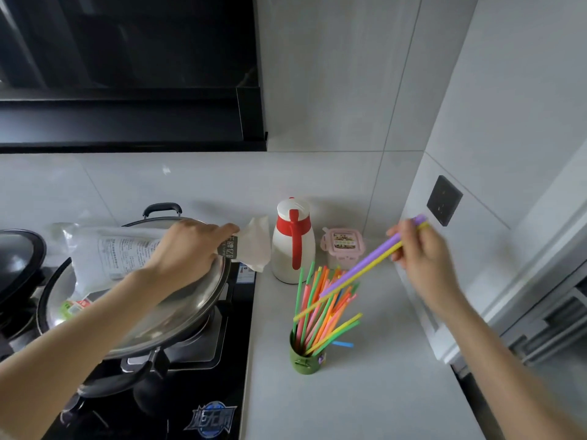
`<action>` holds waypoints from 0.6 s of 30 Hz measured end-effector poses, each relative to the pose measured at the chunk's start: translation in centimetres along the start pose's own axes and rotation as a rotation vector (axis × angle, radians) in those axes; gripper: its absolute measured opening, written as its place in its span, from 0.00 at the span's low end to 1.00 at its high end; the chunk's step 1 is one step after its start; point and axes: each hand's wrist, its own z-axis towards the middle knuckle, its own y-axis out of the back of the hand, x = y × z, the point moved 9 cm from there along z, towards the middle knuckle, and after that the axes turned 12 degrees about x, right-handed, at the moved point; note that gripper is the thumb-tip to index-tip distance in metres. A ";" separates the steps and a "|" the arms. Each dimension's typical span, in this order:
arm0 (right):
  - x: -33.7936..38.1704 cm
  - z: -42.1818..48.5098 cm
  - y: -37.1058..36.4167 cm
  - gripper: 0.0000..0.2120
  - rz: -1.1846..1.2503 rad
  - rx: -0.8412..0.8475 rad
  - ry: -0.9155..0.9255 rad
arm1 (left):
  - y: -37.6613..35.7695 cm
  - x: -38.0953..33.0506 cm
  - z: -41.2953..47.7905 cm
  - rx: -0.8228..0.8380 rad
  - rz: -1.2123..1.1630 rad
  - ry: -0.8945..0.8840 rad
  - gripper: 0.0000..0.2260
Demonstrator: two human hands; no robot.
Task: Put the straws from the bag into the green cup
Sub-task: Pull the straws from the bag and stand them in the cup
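A small green cup [305,360] stands on the grey counter, holding several coloured straws [320,306] that fan up and to the right. My right hand [419,252] pinches a purple straw and a yellow straw [365,265] at their upper ends; they slant down-left, with their lower ends above the cup's straws. My left hand [187,249] grips a clear plastic bag [108,252] near its open end, and the bag lies across a steel pan lid [178,309]. What the bag holds cannot be made out.
A white jug with a red handle [292,241] and a pink lidded box [342,246] stand behind the cup by the wall. The lidded pan sits on a black gas hob [203,404] at left, with another dark pot [16,258] at far left. A blue straw [343,344] lies on the counter.
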 end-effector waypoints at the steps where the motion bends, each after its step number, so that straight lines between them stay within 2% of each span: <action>1: -0.1 -0.3 -2.1 0.15 -0.109 0.088 0.026 | 0.0 -0.2 -0.1 -0.008 0.001 -0.010 0.21; 4: -0.8 -1.2 -7.6 0.15 -0.424 0.290 0.102 | 0.2 -0.9 -0.3 -0.026 0.016 -0.040 0.22; 6: -1.9 -1.4 -10.2 0.15 -0.540 0.394 0.143 | 0.3 -1.2 -0.5 -0.040 0.022 -0.049 0.22; 11: -6.4 -1.6 -14.9 0.15 -0.849 0.677 0.079 | 1.1 -1.6 -1.1 -0.071 0.017 -0.052 0.23; 13: -7.1 -1.4 -15.2 0.12 -0.933 0.689 0.059 | 1.1 -1.8 -1.3 -0.067 0.020 -0.059 0.25; 18: -5.9 0.5 -13.0 0.12 -0.722 0.459 0.007 | 0.0 -2.1 -1.5 -0.013 0.020 -0.091 0.29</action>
